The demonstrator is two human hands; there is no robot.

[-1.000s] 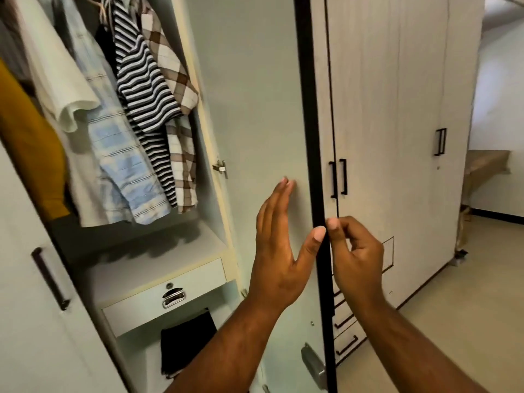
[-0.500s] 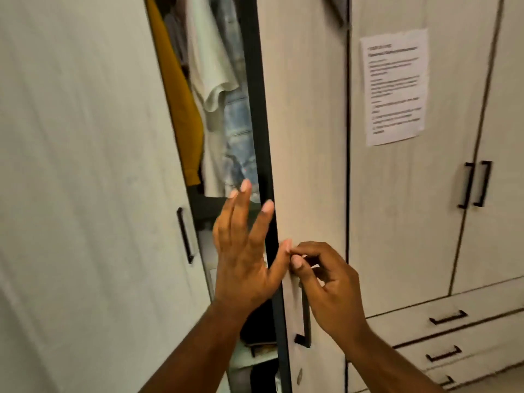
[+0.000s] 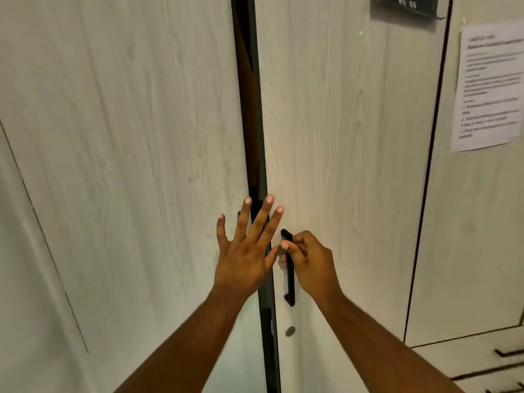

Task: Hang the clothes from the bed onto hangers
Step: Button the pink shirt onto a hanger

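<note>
Right hand (image 3: 309, 262) around door handle (image 3: 289, 285)

A narrow gap (image 3: 246, 123) between the wardrobe doors (image 3: 141, 165) shows only a dark sliver and a mustard strip (image 3: 243, 80) too thin to identify. The left hand (image 3: 246, 256) covers most of the left door's handle (image 3: 239, 216). The right hand (image 3: 312, 262) hides its fingertips behind the black handle (image 3: 289, 279) it grips. The paper notice (image 3: 490, 86) is blurred, unreadable, and cropped at the right edge.
</note>
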